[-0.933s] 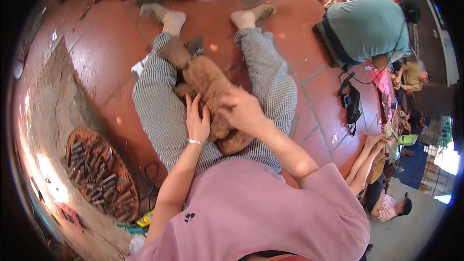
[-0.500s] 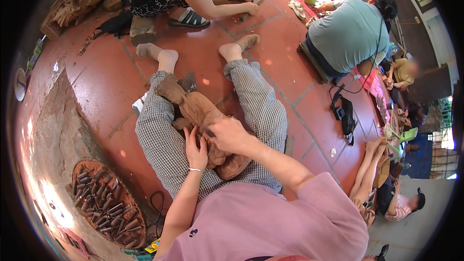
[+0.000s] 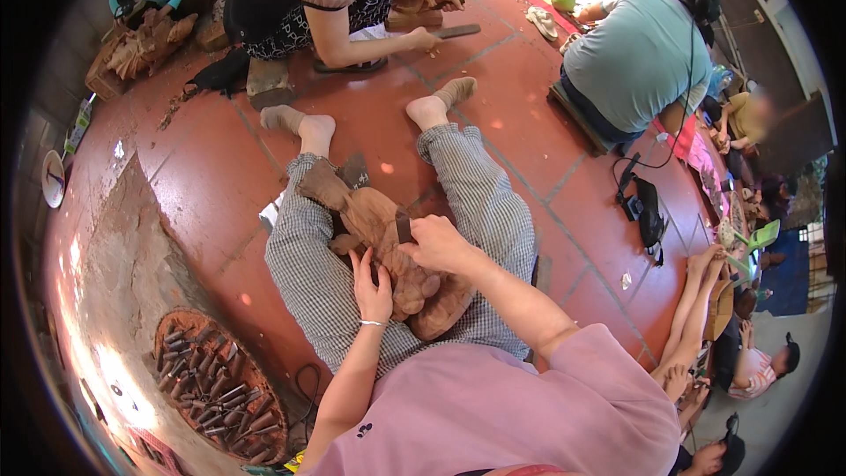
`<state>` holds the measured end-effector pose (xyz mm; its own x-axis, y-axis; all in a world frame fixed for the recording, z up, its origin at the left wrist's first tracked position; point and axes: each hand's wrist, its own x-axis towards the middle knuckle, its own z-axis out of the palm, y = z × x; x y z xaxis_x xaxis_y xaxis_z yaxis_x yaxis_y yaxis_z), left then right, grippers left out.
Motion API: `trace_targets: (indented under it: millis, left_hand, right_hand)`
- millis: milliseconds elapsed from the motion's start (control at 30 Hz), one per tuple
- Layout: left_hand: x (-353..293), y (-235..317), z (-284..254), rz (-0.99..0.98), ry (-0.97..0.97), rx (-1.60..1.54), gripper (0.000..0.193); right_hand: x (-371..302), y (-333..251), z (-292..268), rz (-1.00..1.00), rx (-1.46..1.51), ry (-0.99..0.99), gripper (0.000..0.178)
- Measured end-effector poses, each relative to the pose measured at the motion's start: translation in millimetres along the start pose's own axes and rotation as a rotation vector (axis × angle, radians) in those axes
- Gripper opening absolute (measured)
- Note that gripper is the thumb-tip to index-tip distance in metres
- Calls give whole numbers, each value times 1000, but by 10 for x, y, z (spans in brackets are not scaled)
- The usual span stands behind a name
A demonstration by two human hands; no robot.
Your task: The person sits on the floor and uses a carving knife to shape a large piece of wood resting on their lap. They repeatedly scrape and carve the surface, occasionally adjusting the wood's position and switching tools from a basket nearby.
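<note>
The left hand (image 3: 373, 293) lies with fingers spread on the near left edge of a lumpy brown carving (image 3: 381, 227). The carving rests on the lap, between puckered, checked trouser legs (image 3: 493, 211). The right hand (image 3: 436, 242) curls over it, gripping a short dark piece (image 3: 404, 226). Past the bare heels (image 3: 315, 134), smooth red tiles (image 3: 370, 106) stretch out.

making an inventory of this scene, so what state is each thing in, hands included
Carved brown figure: lying between checked trouser legs
Left hand: spread against the figure
Right hand: closed around the dark tool
Dark tool: held, contact with figure unclear
Tray: filled with loose tools
Black bag: lying down, closure unclear
Pale sandals: unworn
</note>
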<state>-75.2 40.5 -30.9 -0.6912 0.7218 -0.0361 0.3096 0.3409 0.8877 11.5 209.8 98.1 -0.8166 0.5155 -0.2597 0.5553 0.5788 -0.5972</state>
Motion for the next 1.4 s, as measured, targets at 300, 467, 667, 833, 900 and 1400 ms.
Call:
trace_targets:
  millis: [300, 467, 667, 833, 900, 1400]
  left_hand:
    - [11, 8, -43, -40, -25, -30, 48]
    - [19, 16, -39, -16, -19, -36, 47]
    - [30, -28, 0, -18, -12, -67, 47]
    - [32, -80, -11, -27, -8, -43, 45]
    - [25, -109, 14, -15, -9, -50, 45]
    - [35, -121, -2, -31, -25, -87, 47]
  right_hand:
    - [-113, 88, 10, 12, 77, 89, 28]
    - [-254, 140, 227, 15, 300, 225, 26]
    - [-446, 260, 708, -130, 618, 591, 18]
    - [-474, 285, 791, -179, 648, 596, 17]
    - [-437, 342, 775, -141, 680, 559, 17]
    - [-355, 432, 840, -115, 728, 603, 15]
